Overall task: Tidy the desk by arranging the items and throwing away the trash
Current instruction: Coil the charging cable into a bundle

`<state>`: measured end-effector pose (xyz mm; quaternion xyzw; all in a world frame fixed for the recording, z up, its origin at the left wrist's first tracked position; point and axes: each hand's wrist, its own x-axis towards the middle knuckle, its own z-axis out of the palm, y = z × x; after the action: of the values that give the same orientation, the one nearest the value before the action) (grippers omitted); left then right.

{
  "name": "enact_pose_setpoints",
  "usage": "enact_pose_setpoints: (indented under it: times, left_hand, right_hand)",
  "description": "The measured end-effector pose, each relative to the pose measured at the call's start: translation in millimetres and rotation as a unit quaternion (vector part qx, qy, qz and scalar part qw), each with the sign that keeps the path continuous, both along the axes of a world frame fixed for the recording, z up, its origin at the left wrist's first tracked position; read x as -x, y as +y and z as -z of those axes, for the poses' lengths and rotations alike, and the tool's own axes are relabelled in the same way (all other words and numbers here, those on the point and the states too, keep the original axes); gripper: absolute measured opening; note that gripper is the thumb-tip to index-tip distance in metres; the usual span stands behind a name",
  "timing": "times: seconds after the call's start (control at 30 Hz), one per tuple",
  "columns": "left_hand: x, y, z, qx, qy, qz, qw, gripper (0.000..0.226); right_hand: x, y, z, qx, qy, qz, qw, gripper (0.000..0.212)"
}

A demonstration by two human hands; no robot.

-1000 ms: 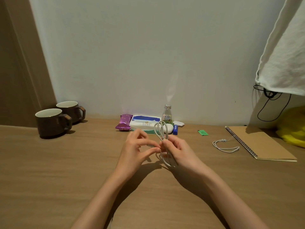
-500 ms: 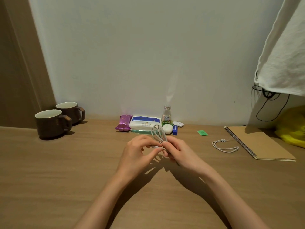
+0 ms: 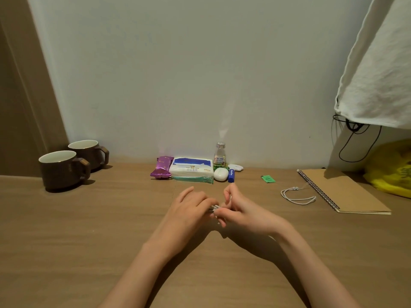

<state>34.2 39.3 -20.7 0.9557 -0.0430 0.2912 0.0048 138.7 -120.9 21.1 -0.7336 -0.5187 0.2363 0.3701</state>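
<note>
Item in hand: one white cable [image 3: 214,207], bundled, held over the middle of the tabletop [image 3: 89,241] between my left grip [image 3: 191,210] and right grip [image 3: 242,210]. Both pinch it with curled fingers, tips meeting, so most of it is hidden. The short stretch that shows runs crosswise, from one grip to the other. Bearing for the set-down, as I judge it: the row at the wall lies straight ahead, about equally near to each grip. The loose cord [image 3: 297,195] lies well off to the right, just beside the notebook [image 3: 347,194], so my right grip is the nearer one there. Count, left to right: mugs, two, front mug [image 3: 57,168] and back mug [image 3: 89,152], close together at far left; purple wrapper [image 3: 161,167], one; tissue pack [image 3: 191,168], one, touching the wrapper; bottle [image 3: 220,155], one, upright; white case [image 3: 220,174], one; blue balm [image 3: 231,175], one; green slip [image 3: 268,178], one, lying alone, probably trash; cord, one; notebook, one, shut; yellow bag [image 3: 393,170], one, at the right edge.
</note>
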Motion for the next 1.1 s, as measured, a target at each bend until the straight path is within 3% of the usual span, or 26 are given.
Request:
enact_pose_setpoints:
  times: [0.2, 0.33, 0.53, 0.63, 0.7, 0.87, 1.0, 1.1]
  left_hand:
    - [8.2, -10.0, -10.0, 0.145, 0.115, 0.044, 0.982, 0.041]
    - [5.0, -12.4, -6.3, 0.176, 0.086, 0.053, 0.979, 0.018]
    - [4.0, -16.3, -5.1, 0.187, 0.058, 0.001, 0.981, 0.013]
    - [2.4, -10.2, -3.4, 0.204, 0.026, -0.021, 0.978, 0.011]
    - [0.8, -11.1, -3.5, 0.221, 0.01, -0.029, 0.975, 0.011]
    - [-4.5, -14.2, -3.2, 0.267, -0.017, -0.038, 0.963, 0.014]
    - [-5.7, -15.5, -3.2, 0.287, -0.022, -0.036, 0.957, 0.013]
    - [-5.8, -16.6, -3.2, 0.275, -0.025, -0.039, 0.96, 0.014]
  right_hand:
    - [-0.3, -2.7, -1.2, -0.007, 0.012, -0.01, 1.0, 0.027]
    - [-2.0, -2.7, -5.0, -0.018, 0.035, 0.027, 0.999, 0.028]
    - [-13.5, -10.4, -12.5, -0.052, 0.052, 0.137, 0.988, 0.022]
    - [-35.0, -17.9, -12.9, -0.122, 0.044, 0.218, 0.967, 0.015]
    - [-58.1, -28.5, -11.0, -0.142, -0.007, 0.295, 0.945, 0.012]
    - [-121.5, -76.1, 8.0, -0.033, -0.155, 0.456, 0.876, 0.018]
    - [-131.1, -93.0, 26.2, 0.025, -0.117, 0.467, 0.876, 0.027]
    - [-132.8, -85.8, 35.2, 0.057, -0.169, 0.462, 0.869, 0.025]
